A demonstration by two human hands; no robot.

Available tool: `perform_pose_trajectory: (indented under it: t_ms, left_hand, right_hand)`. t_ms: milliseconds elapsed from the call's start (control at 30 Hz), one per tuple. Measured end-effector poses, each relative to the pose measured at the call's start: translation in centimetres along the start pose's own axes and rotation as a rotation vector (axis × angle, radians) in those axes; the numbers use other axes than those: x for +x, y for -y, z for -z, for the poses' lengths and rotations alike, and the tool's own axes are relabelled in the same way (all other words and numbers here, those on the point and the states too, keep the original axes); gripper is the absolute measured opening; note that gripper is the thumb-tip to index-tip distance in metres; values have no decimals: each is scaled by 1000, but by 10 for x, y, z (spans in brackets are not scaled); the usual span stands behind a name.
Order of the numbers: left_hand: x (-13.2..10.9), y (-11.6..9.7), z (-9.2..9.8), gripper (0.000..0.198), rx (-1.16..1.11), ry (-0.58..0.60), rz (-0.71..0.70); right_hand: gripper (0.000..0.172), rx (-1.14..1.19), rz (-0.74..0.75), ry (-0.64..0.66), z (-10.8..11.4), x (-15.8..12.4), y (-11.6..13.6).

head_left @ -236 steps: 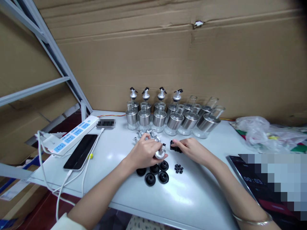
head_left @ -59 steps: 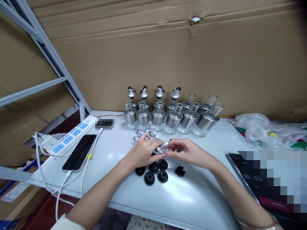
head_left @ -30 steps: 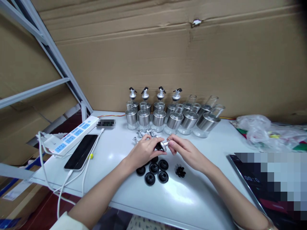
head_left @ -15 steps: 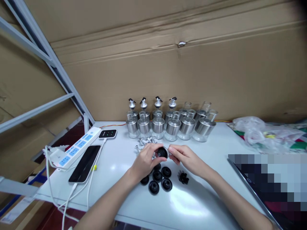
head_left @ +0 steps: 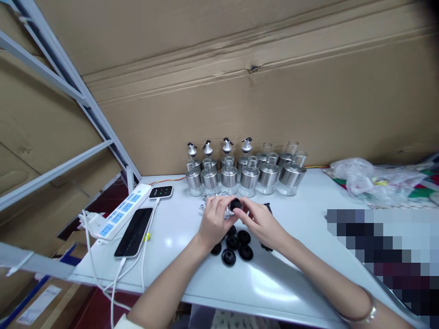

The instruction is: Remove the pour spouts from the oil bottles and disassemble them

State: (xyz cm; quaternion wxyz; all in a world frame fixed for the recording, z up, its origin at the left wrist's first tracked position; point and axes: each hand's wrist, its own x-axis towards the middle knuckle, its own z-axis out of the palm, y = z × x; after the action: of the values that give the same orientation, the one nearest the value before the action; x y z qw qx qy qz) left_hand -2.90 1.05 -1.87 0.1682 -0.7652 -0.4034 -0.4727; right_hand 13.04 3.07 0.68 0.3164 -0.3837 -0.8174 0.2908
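Observation:
Between my two hands, over the middle of the table, is a pourer top with a black ribbed stopper (head_left: 235, 204) and a silvery part mostly covered by fingers. My left hand (head_left: 213, 220) is closed round its silvery side. The fingers of my right hand (head_left: 262, 223) pinch the black end from the other side. Just below the hands lie several loose black stoppers (head_left: 228, 257). Silvery pourer parts (head_left: 202, 208) lie behind my left hand, partly covered. Small black pieces (head_left: 266, 247) show beside my right hand, largely hidden by it.
Several glass bottles with steel bands (head_left: 229, 178) stand in two rows at the back; some in the rear row carry pourers (head_left: 227, 145). A power strip (head_left: 125, 208), a phone (head_left: 134, 233) and cables lie left. Plastic bags (head_left: 373, 178) lie right.
The black piece has turned in my hands, from its hollow side facing me to its ribbed end showing. My right hand has closed in on it. The view has shifted slightly.

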Motion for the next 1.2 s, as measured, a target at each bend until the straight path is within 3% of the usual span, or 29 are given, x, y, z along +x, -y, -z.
perform_pose_trajectory:
  t_ms: [167, 400, 600, 733, 833, 967, 1100, 1200]
  left_hand:
    - [4, 7, 9, 25, 128, 54, -120]
    - [10, 30, 8, 25, 198, 46, -175]
    - [14, 33, 14, 29, 140, 139, -95]
    - [19, 35, 24, 38, -34, 299, 73]
    - [20, 38, 27, 44, -161, 406, 192]
    - [20, 41, 27, 44, -267, 463, 286]
    - [20, 40, 27, 45, -341, 499, 367]
    - [21, 39, 26, 45, -439, 546, 491]
  right_hand:
    - [53, 215, -175, -16, 4, 9, 1]
    - [48, 419, -241, -56, -4, 29, -5]
    - [49, 554, -199, -20, -12, 27, -8]
    - [44, 525, -148, -56, -13, 19, -3]
    - [32, 307, -54, -109, -11, 15, -1]
    - [21, -77, 231, -192, -8, 12, -1]
    - [13, -295, 499, -261, -4, 11, -4]
    - [5, -413, 615, -308, -1, 10, -4]
